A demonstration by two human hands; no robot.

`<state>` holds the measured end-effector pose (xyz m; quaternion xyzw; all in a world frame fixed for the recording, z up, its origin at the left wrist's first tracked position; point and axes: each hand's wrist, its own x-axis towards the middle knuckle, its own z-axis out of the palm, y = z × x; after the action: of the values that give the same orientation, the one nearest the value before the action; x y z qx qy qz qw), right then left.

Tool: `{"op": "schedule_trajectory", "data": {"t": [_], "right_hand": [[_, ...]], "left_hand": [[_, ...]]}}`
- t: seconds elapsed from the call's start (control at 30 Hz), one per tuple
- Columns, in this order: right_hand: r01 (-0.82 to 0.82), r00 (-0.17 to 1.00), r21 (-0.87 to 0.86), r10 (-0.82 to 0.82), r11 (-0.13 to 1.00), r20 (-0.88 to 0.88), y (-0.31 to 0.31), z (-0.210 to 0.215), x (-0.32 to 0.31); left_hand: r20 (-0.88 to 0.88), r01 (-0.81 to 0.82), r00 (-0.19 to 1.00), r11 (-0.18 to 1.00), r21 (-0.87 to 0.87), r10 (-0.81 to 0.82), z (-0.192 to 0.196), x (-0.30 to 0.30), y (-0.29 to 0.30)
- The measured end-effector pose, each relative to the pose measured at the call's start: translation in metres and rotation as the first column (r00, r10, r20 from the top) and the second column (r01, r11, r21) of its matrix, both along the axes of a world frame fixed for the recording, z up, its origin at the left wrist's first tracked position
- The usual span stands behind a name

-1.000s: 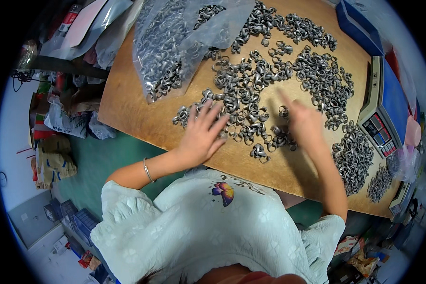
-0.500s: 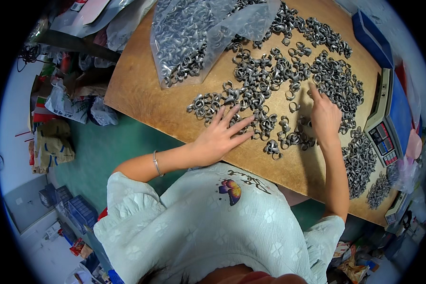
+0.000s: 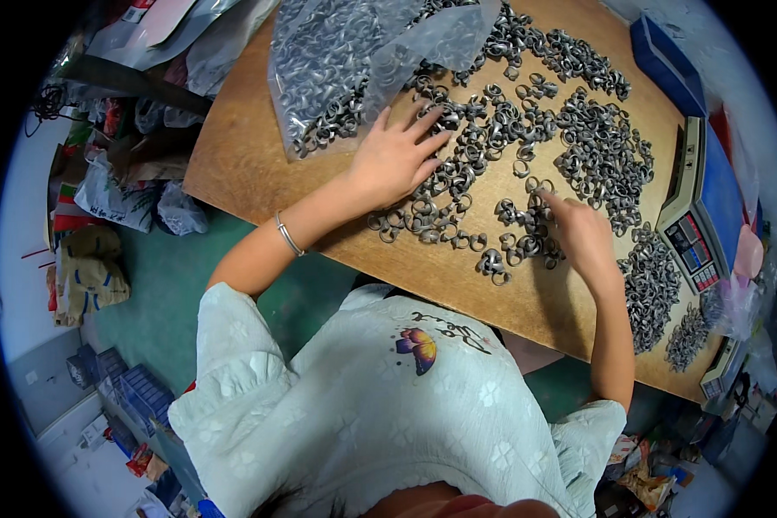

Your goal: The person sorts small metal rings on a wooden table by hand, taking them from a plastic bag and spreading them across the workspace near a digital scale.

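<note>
Loose grey metal rings (image 3: 457, 177) lie scattered in heaps over a wooden table (image 3: 259, 164). My left hand (image 3: 395, 162) rests palm down with fingers spread, its fingertips on the rings just beside a clear plastic bag (image 3: 328, 65) full of more rings. My right hand (image 3: 585, 242) has its index finger stretched out to a small cluster of rings (image 3: 527, 226) in the middle. Its other fingers are bent and partly hidden, and no ring shows in its grasp. A denser pile of rings (image 3: 609, 155) lies to the right of that cluster.
At the table's right edge stands a scale (image 3: 695, 233) with a keypad, and behind it a blue tray (image 3: 665, 65). More small rings (image 3: 652, 293) are heaped beside the scale. Bags and cartons (image 3: 116, 190) crowd the left side, over a green floor (image 3: 160, 285).
My left hand has moved away from me, from the near rings to beside the bag, and some near rings have shifted. My right hand has drawn slightly nearer and left, off the denser pile.
</note>
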<state>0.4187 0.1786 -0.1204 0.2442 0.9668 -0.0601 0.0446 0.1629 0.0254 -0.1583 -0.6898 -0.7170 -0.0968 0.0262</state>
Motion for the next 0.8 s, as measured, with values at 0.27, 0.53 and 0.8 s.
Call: {"op": "schedule_trajectory", "data": {"t": [0.27,0.53,0.8], "right_hand": [[0.002,0.992,0.097,0.011,0.995,-0.128,0.006,-0.018,-0.047],[-0.208,0.646,-0.978,-0.751,-0.004,-0.134,0.027,-0.010,-0.014],[-0.893,0.415,0.020,-0.807,-0.449,0.420,-0.005,-0.017,0.014]], "left_hand": [[0.093,-0.016,0.995,0.999,-0.042,0.020,-0.004,0.020,0.004],[0.703,-0.159,0.711,0.976,0.151,0.007,0.007,0.009,0.000],[0.613,-0.081,0.787,0.975,0.205,-0.063,0.023,0.024,0.030]]}}
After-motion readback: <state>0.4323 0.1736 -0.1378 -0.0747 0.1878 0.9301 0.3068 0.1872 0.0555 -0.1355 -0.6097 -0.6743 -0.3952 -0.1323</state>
